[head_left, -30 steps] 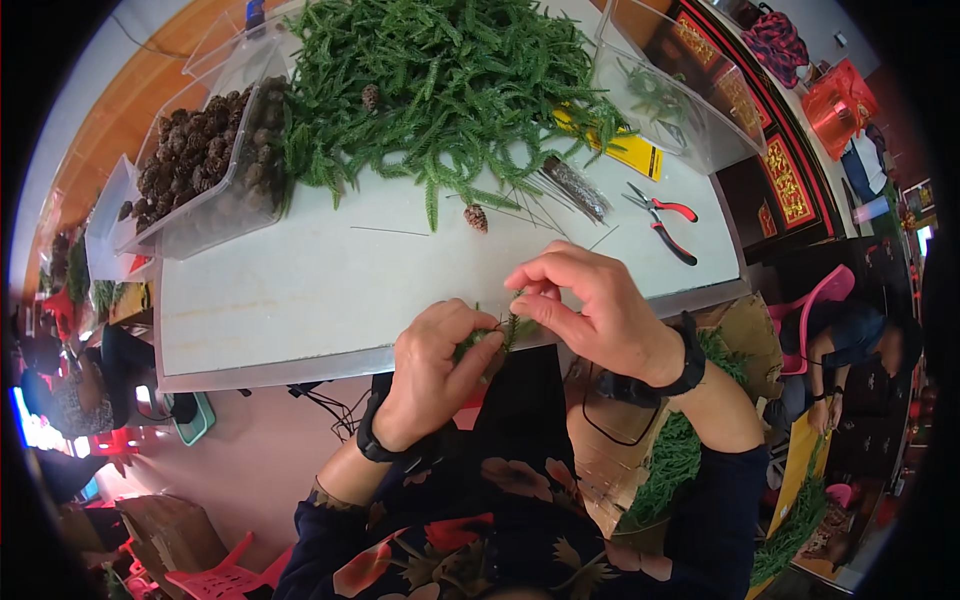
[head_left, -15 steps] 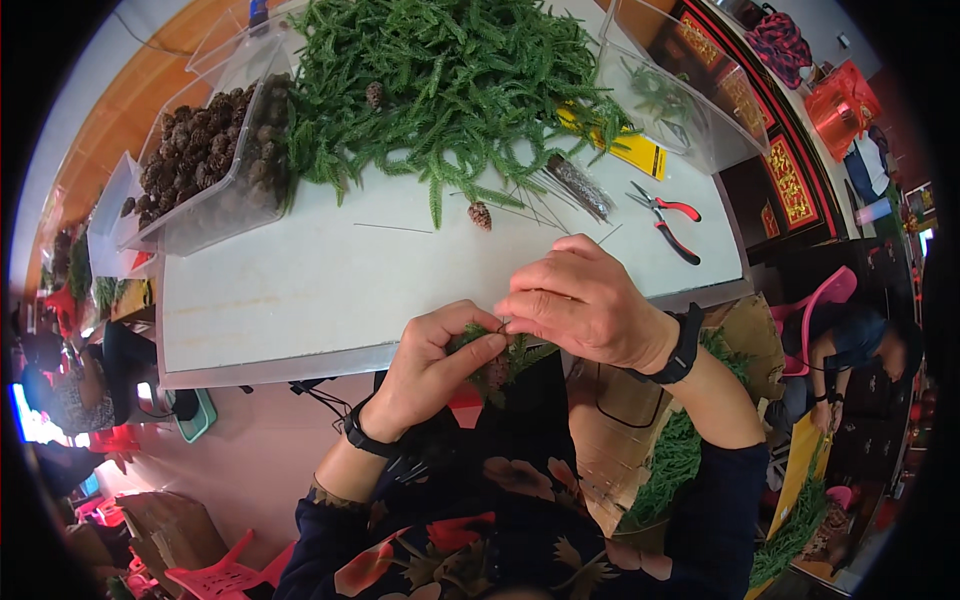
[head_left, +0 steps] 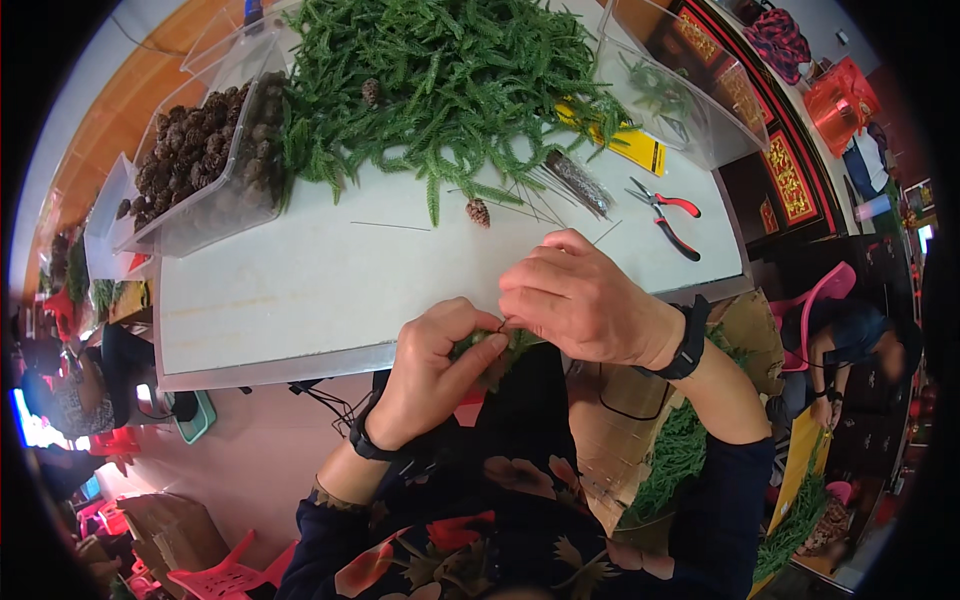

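Just past the table's near edge, my left hand (head_left: pixel 440 365) is closed on a small green artificial pine sprig (head_left: pixel 518 358), pinched between thumb and fingers. The sprig is smeared by motion, and a brownish shape against it is hard to make out. Touching its top, my right hand (head_left: pixel 585 305) has thumb and fingertips pressed together on what looks like a thin dark wire (head_left: pixel 503 326), mostly hidden by the fingers. On the table beyond lie a loose pinecone (head_left: pixel 478 212), several thin wires (head_left: pixel 390 225) and red-and-black pliers (head_left: pixel 665 218).
A heap of green pine sprigs (head_left: pixel 440 90) covers the table's far side. At left stands a clear bin (head_left: pixel 205 225) of pinecones; at right, another clear bin (head_left: pixel 700 130). A cardboard box (head_left: pixel 615 450) with greenery sits beside my right arm. Another person (head_left: pixel 845 350) is at far right.
My right hand has shifted slightly left and up, its fingers curled more tightly. The sprig has turned and blurred, and the pinecone seen with it earlier is now indistinct.
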`<action>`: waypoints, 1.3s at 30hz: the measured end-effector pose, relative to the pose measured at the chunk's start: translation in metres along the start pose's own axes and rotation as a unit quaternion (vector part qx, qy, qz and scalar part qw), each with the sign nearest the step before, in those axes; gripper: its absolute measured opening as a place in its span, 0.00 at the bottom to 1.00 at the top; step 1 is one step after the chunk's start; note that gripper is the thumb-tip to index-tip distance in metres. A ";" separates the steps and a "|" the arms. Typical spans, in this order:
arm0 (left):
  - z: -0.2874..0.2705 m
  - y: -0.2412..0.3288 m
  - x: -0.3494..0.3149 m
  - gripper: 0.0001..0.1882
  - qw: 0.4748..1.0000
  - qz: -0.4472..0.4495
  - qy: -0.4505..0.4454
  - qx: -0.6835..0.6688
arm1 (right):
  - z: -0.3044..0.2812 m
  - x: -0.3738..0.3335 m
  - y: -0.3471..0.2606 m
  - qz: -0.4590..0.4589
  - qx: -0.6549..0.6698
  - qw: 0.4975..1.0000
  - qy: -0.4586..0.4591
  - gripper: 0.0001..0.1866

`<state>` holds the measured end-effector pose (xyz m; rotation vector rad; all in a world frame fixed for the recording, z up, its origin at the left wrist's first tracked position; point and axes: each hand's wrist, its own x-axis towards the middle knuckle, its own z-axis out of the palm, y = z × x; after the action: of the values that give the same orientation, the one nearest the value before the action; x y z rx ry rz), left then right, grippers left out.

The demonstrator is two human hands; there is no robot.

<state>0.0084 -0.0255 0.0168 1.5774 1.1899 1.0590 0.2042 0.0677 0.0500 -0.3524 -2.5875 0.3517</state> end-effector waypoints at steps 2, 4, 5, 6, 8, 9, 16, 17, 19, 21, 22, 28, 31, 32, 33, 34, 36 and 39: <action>0.002 -0.001 0.001 0.05 0.969 0.120 0.043 0.211 | -0.003 0.003 -0.004 0.060 0.021 0.995 -0.072 0.07; 0.010 0.001 0.001 0.06 0.948 0.144 0.063 0.276 | -0.005 0.007 -0.008 0.145 0.068 0.979 -0.123 0.07; 0.014 0.002 0.000 0.06 0.921 0.168 0.084 0.341 | -0.006 0.010 -0.009 0.226 0.115 0.952 -0.174 0.07; 0.016 0.001 0.000 0.06 0.889 0.191 0.106 0.403 | -0.008 0.011 -0.009 0.303 0.158 0.913 -0.221 0.08; 0.014 -0.004 -0.001 0.06 0.904 0.171 0.119 0.372 | -0.011 0.011 -0.010 0.326 0.192 0.905 -0.194 0.08; 0.012 -0.007 -0.002 0.05 0.919 0.148 0.133 0.340 | -0.013 0.011 -0.009 0.347 0.227 0.894 -0.169 0.09; 0.003 -0.006 -0.003 0.06 0.991 0.013 0.088 0.099 | 0.001 -0.001 -0.005 0.128 0.073 0.989 -0.013 0.13; 0.002 -0.005 -0.003 0.06 0.995 -0.006 0.074 0.063 | 0.003 -0.001 -0.004 0.093 0.038 0.995 -0.004 0.13; 0.002 -0.004 -0.004 0.06 0.997 -0.024 0.060 0.028 | 0.004 -0.001 -0.004 0.059 0.003 0.998 0.006 0.13; 0.001 -0.005 -0.005 0.07 0.996 -0.067 0.040 -0.050 | 0.003 -0.001 -0.002 0.036 -0.010 0.999 0.006 0.14; 0.001 -0.005 -0.005 0.07 0.992 -0.088 0.029 -0.088 | 0.003 0.000 -0.001 0.024 -0.017 1.000 0.006 0.14; 0.002 -0.005 -0.003 0.06 0.999 -0.012 0.035 0.012 | -0.005 0.005 -0.002 0.033 0.008 0.999 -0.033 0.10; 0.002 0.001 -0.003 0.05 0.989 0.050 0.036 0.136 | -0.012 0.009 -0.007 0.074 0.057 0.993 -0.074 0.07; 0.003 0.003 -0.003 0.05 0.974 0.091 0.041 0.203 | -0.012 0.010 -0.008 0.090 0.066 0.990 -0.081 0.06; 0.004 0.005 -0.003 0.05 0.953 0.132 0.047 0.269 | -0.012 0.011 -0.009 0.107 0.075 0.987 -0.089 0.05; 0.006 0.006 -0.003 0.04 0.926 0.173 0.053 0.332 | -0.011 0.011 -0.010 0.123 0.083 0.984 -0.096 0.05; 0.009 0.006 -0.005 0.04 0.919 0.176 0.058 0.347 | -0.010 0.011 -0.012 0.173 0.106 0.971 -0.124 0.05; 0.012 0.003 -0.005 0.04 0.905 0.181 0.072 0.379 | -0.010 0.009 -0.011 0.267 0.151 0.935 -0.178 0.06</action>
<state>0.0198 -0.0326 0.0161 2.4304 1.5612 1.0044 0.2000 0.0622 0.0656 -0.9571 -2.6781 1.0777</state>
